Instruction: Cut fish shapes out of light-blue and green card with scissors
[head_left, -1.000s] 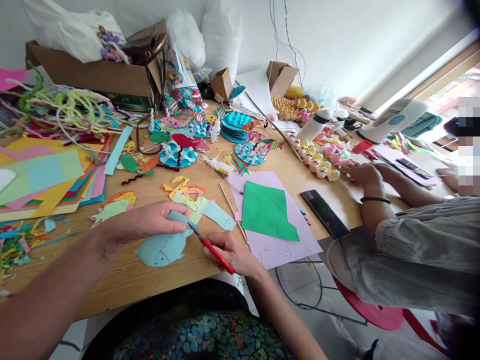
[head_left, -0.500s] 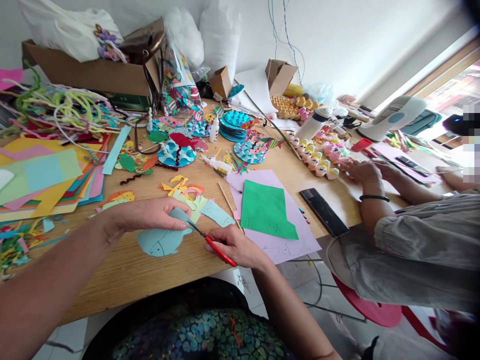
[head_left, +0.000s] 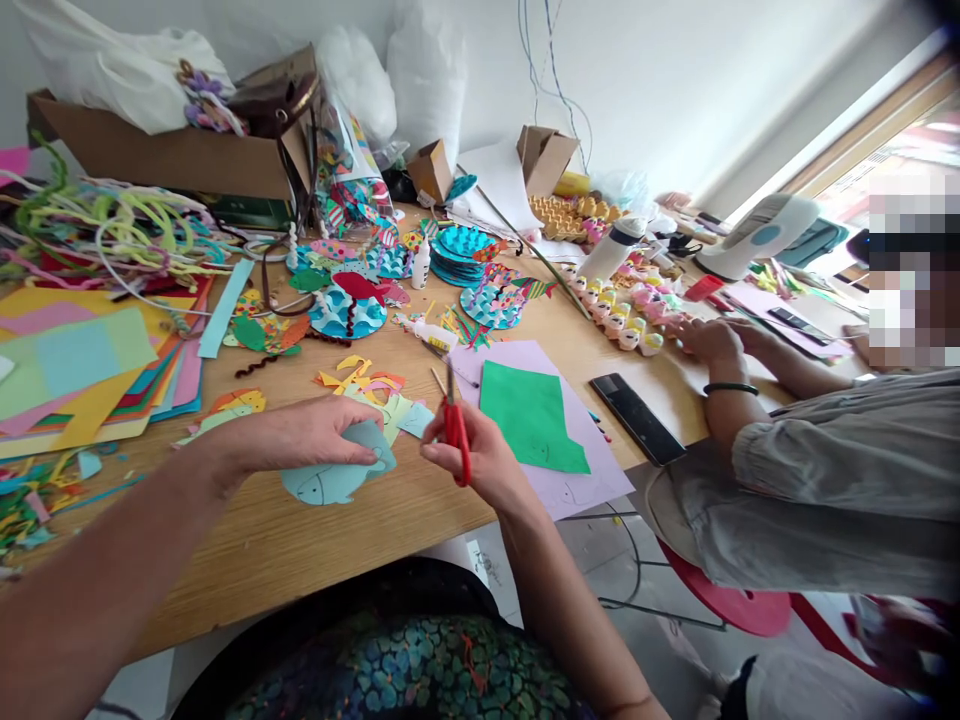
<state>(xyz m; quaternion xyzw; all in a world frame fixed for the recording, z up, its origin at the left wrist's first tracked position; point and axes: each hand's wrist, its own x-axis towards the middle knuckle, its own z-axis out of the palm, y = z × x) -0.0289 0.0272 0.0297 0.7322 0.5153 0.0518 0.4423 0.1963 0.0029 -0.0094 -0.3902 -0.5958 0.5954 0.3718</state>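
Observation:
My left hand (head_left: 330, 430) pinches a light blue paper fish (head_left: 319, 485) with a drawn eye and gill line. Its fingers cover part of the upper edge. In my right hand (head_left: 480, 455) are red-handled scissors (head_left: 456, 435), their blades pointing up and away, apart from the paper. Just beyond the hands lie yellow, orange and pale green paper scraps (head_left: 367, 385). To the right, a green paper sheet (head_left: 523, 415) with a pencilled fish rests on a lilac sheet (head_left: 600, 490) that also bears drawn outlines.
A black phone (head_left: 637, 418) lies near the table edge at right. Beyond it are a co-worker's hands (head_left: 712, 345). Glue bottles (head_left: 421, 265), decorated blue plates (head_left: 349, 312), coloured paper (head_left: 82, 370) and pipe cleaners (head_left: 112, 225) crowd the back and left.
My right hand has drawn the scissors away from the blue paper and turned their blades upward. My left hand still holds the paper, whose far end now hangs more to the right.

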